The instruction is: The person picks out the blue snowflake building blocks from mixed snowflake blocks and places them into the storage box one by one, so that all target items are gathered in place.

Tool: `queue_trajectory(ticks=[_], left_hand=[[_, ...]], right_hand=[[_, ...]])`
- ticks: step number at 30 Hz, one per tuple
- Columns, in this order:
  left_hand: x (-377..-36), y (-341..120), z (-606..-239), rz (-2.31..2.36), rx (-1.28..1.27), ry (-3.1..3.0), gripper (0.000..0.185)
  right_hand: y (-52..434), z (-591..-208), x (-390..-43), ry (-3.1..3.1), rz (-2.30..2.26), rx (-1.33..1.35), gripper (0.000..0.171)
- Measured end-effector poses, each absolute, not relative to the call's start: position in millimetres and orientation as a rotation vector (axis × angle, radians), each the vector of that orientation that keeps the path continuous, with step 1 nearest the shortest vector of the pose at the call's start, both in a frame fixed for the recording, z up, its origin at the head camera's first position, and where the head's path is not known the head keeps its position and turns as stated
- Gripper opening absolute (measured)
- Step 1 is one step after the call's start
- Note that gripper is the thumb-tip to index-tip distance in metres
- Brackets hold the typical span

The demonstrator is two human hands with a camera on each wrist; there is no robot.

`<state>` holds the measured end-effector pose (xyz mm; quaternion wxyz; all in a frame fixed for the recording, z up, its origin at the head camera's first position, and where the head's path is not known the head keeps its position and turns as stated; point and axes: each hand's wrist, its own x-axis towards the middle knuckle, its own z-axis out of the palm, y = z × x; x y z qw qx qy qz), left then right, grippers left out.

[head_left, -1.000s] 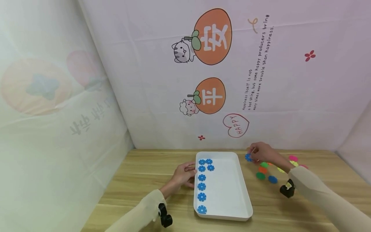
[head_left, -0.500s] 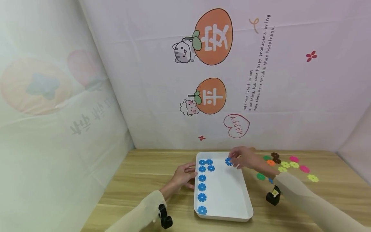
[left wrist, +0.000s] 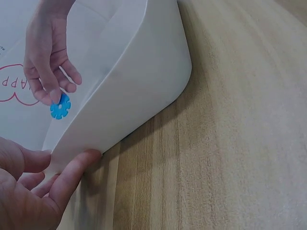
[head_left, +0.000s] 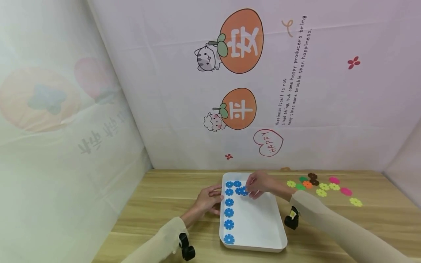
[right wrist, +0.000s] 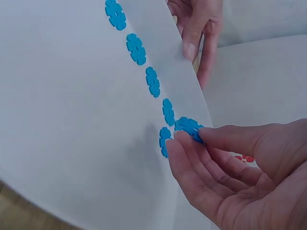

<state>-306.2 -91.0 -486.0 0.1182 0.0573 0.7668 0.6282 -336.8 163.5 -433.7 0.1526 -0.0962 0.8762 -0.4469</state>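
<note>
A white tray (head_left: 260,223) lies on the wooden table, with a column of blue flower-shaped discs (head_left: 228,212) along its left side. My right hand (head_left: 249,191) pinches one blue disc (head_left: 244,191) between thumb and fingers, low over the tray's far left part beside the upper blue discs. The right wrist view shows this disc (right wrist: 189,127) held just above the row (right wrist: 152,81). In the left wrist view the pinched disc (left wrist: 60,106) hangs over the tray. My left hand (head_left: 215,197) rests with relaxed fingers (left wrist: 72,172) against the tray's left outer wall (left wrist: 134,86).
Several loose discs in yellow, green, orange, pink and brown (head_left: 323,187) lie on the table right of the tray. A printed fabric backdrop (head_left: 243,91) closes off the back and left. Black wrist-worn cameras (head_left: 291,218) hang under both sleeves.
My right hand has moved left from the pile of coloured discs, carrying a blue disc over the tray to the upper blue discs. The left hand has stayed on the tray's edge.
</note>
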Motion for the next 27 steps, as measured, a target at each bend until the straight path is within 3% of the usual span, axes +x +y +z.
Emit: queue_trajectory(ticks=[11,27], left_hand=[[-305.8,-94.6,-488.2,1.839,0.175,2.235,0.051],[-306.3,-91.3,-482.1,1.869,0.138,2.202,0.051]], right_hand=[[149.1,-441.1,-342.5,2.463,-1.191,-0.304,0.005],[127.3,-449.9,-341.5,2.601,-0.872,-0.198,0.013]])
